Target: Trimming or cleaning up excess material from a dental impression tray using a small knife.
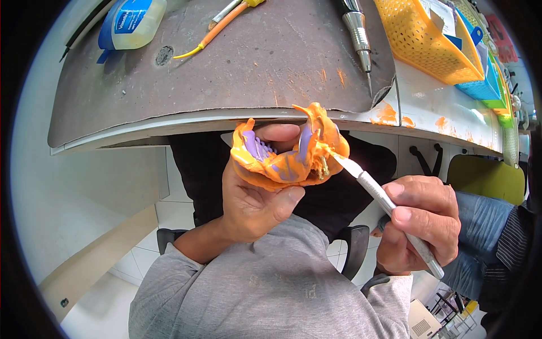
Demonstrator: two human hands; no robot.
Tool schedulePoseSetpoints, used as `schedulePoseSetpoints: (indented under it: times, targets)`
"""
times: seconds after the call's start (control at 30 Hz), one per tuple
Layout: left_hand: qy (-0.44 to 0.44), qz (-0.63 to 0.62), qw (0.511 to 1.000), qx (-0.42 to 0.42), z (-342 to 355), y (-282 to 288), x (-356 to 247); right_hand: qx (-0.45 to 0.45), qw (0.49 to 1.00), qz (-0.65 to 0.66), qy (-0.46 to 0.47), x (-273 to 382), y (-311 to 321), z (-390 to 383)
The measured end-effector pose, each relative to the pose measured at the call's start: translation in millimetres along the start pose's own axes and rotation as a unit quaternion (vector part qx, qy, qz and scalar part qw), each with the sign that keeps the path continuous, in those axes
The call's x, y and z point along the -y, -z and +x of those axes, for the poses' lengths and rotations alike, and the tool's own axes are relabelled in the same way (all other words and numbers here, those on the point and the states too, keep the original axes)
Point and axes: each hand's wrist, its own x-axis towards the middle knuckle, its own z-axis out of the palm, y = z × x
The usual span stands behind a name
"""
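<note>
An orange and purple dental impression [276, 169] is held up just off the table's near edge. My left hand [254, 198] is closed around it, thumb on the near side and fingers behind. Small brass-coloured pins stick out of its right part. In my right hand [423, 220] is a scalpel [389, 206] with a round silver handle, pinched between thumb and fingers. The blade points up and left, and its tip meets the orange material beside the pins. Whether the tip is sunk into the material I cannot tell.
A brown mat [243, 68] covers the table. On it lie a metal handpiece [357, 37], an orange-handled tool [223, 25] with a yellow tip, and a clear jar [132, 22] with a blue label. A yellow basket [432, 42] stands at the right. Another person's jeans [480, 231] show at the lower right.
</note>
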Motion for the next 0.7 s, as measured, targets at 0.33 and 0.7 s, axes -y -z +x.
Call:
schedulePoseSetpoints:
  times: [0.33,0.7]
  targets:
    - [0.016,-0.020,0.999,0.033,-1,-4,6,-0.039,0.999,0.008,-0.012,2,-1,0]
    - [0.004,-0.053,0.999,0.013,0,-7,3,-0.038,0.999,0.008,-0.002,2,-2,0]
